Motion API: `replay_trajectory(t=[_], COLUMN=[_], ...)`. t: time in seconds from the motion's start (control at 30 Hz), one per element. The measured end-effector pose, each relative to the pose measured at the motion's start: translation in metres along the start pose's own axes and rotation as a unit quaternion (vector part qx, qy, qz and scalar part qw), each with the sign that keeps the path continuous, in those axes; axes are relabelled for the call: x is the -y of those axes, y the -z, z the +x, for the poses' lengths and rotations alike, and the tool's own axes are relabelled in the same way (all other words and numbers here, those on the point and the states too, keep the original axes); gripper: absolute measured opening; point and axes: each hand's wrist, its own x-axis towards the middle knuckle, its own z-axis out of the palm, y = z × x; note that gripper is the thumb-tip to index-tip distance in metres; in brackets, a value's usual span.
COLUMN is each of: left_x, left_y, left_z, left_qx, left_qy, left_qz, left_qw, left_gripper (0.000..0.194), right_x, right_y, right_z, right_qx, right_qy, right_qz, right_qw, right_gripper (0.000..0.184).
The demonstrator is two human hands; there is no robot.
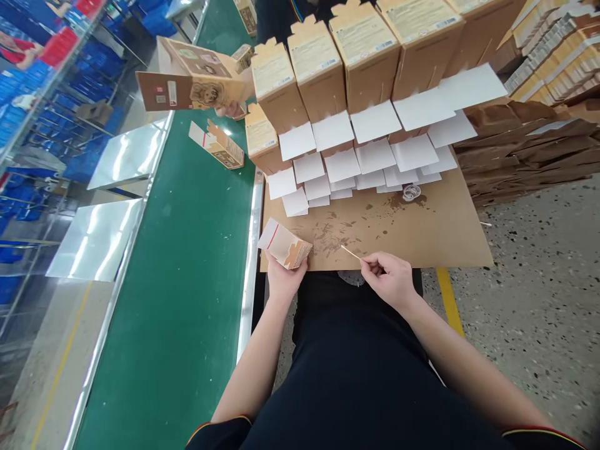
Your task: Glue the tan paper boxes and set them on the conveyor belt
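My left hand (284, 281) is wrapped round a small cardboard box (287, 247) with a white flap raised and a red line across it. In my right hand (388, 278) a thin cotton swab (350, 252) is pinched, its tip pointing left over the cardboard tabletop (422, 231). Dark wet-looking spots and smears mark the board between my hands. A small clear round dish (411, 192) rests at the far side of the board, beside a dark stain. Rows of brown boxes (327, 97) stand beyond, their white flaps folded toward me.
A green conveyor belt (187, 281) with a metal edge runs along my left, carrying a small open box (220, 145). Another person's hand (230, 109) holds a larger printed carton (192, 78). Stacked flat cardboard (529, 150) stands at the right.
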Motion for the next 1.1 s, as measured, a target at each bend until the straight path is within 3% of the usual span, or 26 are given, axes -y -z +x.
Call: replay_trajectory(t=[0.07, 0.2, 0.33, 0.43, 0.5, 0.57, 0.63, 0.7, 0.77, 0.87, 1.0, 1.1], left_x=[0.007, 0.03, 0.056, 0.07, 0.076, 0.079, 0.074, 0.057, 0.029, -0.027, -0.098, -0.138], left_y=[0.02, 0.082, 0.128, 0.135, 0.132, 0.129, 0.126, 0.12, 0.111, 0.093, 0.072, 0.056], left_z=[0.013, 0.058, 0.097, 0.102, 0.092, 0.075, 0.059, 0.051, 0.056, 0.091, 0.17, 0.233], left_qx=[-0.059, -0.193, -0.213, -0.2, -0.227, -0.3, -0.372, -0.402, -0.39, -0.327, -0.159, -0.059], left_qy=[0.0, -0.011, 0.027, 0.104, 0.121, 0.098, 0.027, -0.072, -0.162, -0.217, -0.123, -0.034], left_qz=[0.011, -0.062, -0.097, -0.086, -0.086, -0.07, -0.049, -0.041, -0.059, -0.142, -0.295, -0.317], left_qw=[0.998, 0.979, 0.972, 0.971, 0.963, 0.946, 0.926, 0.912, 0.905, 0.909, 0.934, 0.946], left_gripper=[0.093, 0.101, 0.099, 0.099, 0.099, 0.09, 0.073, 0.058, 0.051, 0.045, 0.039, 0.047], right_x=[0.0, -0.004, -0.009, -0.011, -0.013, -0.015, -0.019, -0.022, -0.023, -0.022, -0.015, -0.011], right_y=[0.001, 0.007, 0.009, 0.012, 0.019, 0.03, 0.044, 0.056, 0.064, 0.068, 0.064, 0.061], right_z=[0.0, 0.002, 0.012, 0.019, 0.02, 0.017, 0.012, 0.007, 0.005, 0.007, 0.011, 0.011], right_qx=[-0.008, -0.03, -0.04, -0.038, -0.045, -0.056, -0.075, -0.101, -0.122, -0.129, -0.127, -0.126], right_qy=[0.004, -0.007, -0.01, -0.021, -0.034, -0.056, -0.083, -0.108, -0.124, -0.124, -0.119, -0.103], right_qz=[0.0, -0.008, -0.002, -0.003, -0.016, -0.033, -0.051, -0.063, -0.068, -0.061, -0.062, -0.061], right_qw=[1.0, 0.999, 0.999, 0.999, 0.998, 0.996, 0.992, 0.987, 0.982, 0.982, 0.983, 0.985], right_gripper=[0.018, 0.02, 0.021, 0.025, 0.029, 0.033, 0.035, 0.035, 0.035, 0.037, 0.041, 0.043])
